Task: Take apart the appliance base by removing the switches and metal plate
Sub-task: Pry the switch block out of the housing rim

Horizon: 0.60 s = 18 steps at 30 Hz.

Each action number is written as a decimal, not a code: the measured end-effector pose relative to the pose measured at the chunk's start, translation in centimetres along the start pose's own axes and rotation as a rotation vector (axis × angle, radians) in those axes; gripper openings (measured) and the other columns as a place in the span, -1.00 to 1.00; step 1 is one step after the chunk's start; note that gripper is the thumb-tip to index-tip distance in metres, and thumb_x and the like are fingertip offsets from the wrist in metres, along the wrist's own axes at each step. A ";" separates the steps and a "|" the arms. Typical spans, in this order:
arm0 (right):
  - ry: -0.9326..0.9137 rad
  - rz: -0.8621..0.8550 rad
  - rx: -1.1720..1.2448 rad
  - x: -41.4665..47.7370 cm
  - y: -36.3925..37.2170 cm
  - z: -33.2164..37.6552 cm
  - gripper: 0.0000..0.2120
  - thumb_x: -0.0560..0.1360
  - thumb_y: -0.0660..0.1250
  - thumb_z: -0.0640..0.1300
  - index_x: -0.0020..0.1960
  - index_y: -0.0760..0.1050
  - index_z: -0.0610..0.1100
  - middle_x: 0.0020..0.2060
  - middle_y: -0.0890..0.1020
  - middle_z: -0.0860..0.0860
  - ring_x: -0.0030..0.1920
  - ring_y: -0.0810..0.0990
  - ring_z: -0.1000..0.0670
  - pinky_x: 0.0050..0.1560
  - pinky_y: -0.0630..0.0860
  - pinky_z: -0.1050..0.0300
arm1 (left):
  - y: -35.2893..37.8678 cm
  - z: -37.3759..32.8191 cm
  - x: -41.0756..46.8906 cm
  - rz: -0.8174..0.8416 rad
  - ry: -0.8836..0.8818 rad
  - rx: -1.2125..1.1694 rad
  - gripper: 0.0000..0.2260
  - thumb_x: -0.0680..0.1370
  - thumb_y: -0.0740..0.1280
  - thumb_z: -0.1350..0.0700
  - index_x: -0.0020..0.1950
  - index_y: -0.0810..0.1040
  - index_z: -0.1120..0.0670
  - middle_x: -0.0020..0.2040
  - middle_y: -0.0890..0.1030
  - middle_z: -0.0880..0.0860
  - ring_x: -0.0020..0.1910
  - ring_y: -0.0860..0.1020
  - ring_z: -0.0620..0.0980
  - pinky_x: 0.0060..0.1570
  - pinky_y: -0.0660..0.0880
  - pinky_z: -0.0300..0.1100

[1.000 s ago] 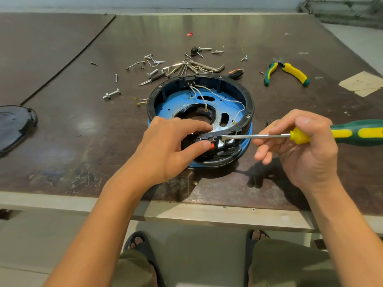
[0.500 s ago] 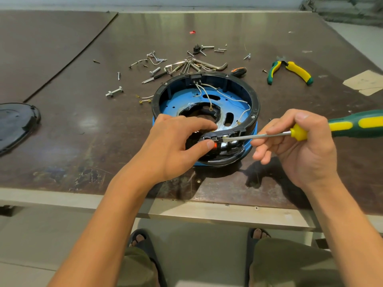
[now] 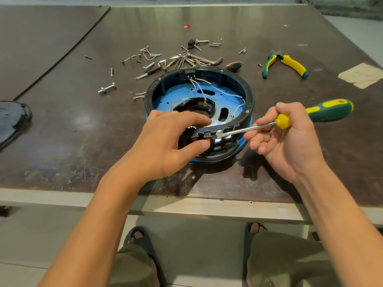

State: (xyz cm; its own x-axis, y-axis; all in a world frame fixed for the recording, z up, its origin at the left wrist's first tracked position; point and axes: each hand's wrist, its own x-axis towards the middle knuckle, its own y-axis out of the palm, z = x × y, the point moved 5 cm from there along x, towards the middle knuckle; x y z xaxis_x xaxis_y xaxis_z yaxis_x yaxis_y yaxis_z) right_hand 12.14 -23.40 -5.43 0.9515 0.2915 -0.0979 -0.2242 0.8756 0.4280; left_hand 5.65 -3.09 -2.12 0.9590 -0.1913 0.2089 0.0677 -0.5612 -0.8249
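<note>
The round appliance base (image 3: 249, 94) has a black rim and lies open side up on the dark table. Inside it sits a blue metal plate (image 3: 165, 98) with white wires (image 3: 223, 93) across it. Red switches (image 3: 207, 140) sit in the near wall of the rim. My left hand (image 3: 165, 141) grips that near wall, thumb pressed beside the switches and fingers over the rim. My right hand (image 3: 288, 139) holds a green and yellow screwdriver (image 3: 323, 110). Its flat tip rests at the switch housing just right of my left thumb.
Loose screws, bolts and hex keys (image 3: 186, 59) lie scattered behind the base. Green and yellow pliers (image 3: 290, 65) lie at the back right, near a paper scrap (image 3: 362, 74). A black cover (image 3: 10, 121) lies at the left edge. The table's front edge (image 3: 186, 206) runs close below the base.
The screwdriver handle has tilted up a little while its tip stays at the switches. My left hand keeps the same grip on the rim.
</note>
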 end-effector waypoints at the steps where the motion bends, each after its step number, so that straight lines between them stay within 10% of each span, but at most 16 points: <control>1: 0.016 -0.002 0.007 0.0 -0.1 -0.1 -0.40 0.67 0.03 -0.03 -0.45 0.58 -0.09 -0.43 0.66 -0.25 -0.55 0.60 -0.03 -0.59 0.43 0.32 | 0.0 0.1 0.1 0.004 0.001 -0.010 -0.60 0.53 0.30 -0.15 0.34 0.57 -0.08 0.19 0.64 -0.17 0.17 0.58 -0.11 0.26 0.41 0.16; 12: -0.360 0.243 -0.178 -2.2 1.1 1.8 -0.65 0.55 0.16 -0.04 -0.25 0.64 -0.10 -0.32 0.70 -0.22 -0.46 0.66 -0.22 -0.47 0.56 0.17 | -0.2 0.3 0.1 -0.011 0.000 -0.026 -0.63 0.55 0.29 -0.13 0.34 0.56 -0.11 0.15 0.63 -0.21 0.15 0.58 -0.14 0.22 0.44 0.17; 18: -0.206 0.114 -0.080 -1.6 1.0 1.2 -0.57 0.58 0.07 -0.05 -0.36 0.55 -0.09 -0.38 0.67 -0.23 -0.50 0.63 -0.16 -0.52 0.50 0.24 | -0.1 0.2 0.1 -0.015 0.006 -0.023 -0.62 0.55 0.30 -0.12 0.35 0.56 -0.10 0.15 0.64 -0.19 0.15 0.58 -0.12 0.22 0.43 0.18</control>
State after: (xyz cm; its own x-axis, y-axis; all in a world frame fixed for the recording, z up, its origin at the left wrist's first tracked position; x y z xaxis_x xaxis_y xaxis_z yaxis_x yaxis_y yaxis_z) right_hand 10.60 -23.42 -3.75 0.9403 0.3122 0.1353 -0.3402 0.8717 0.3528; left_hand 5.78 -2.93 -2.15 0.9564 -0.1874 0.2242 0.0757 -0.5820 -0.8096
